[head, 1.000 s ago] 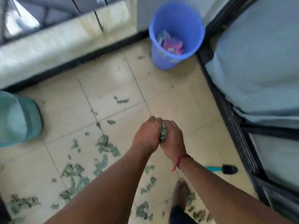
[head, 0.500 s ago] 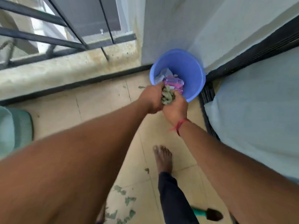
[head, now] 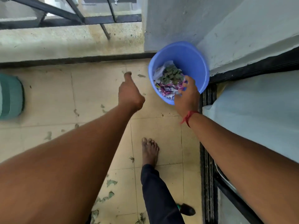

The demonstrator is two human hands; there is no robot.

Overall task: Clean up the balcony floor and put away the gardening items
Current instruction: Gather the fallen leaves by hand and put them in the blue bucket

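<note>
Fingers (head: pixel 188 81) of the right hand (head: pixel 186 96) are spread and empty over the near rim of the blue bucket (head: pixel 199 65); the left hand (head: pixel 129 92) hangs relaxed, empty, beside it. Green leaves (head: pixel 171 75) lie inside the bucket, at the far right corner of the floor (head: pixel 97 88).

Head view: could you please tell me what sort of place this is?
Probably a balcony: a metal railing above a concrete ledge, a tiled floor with leaf scraps, and a blue bucket.
</note>
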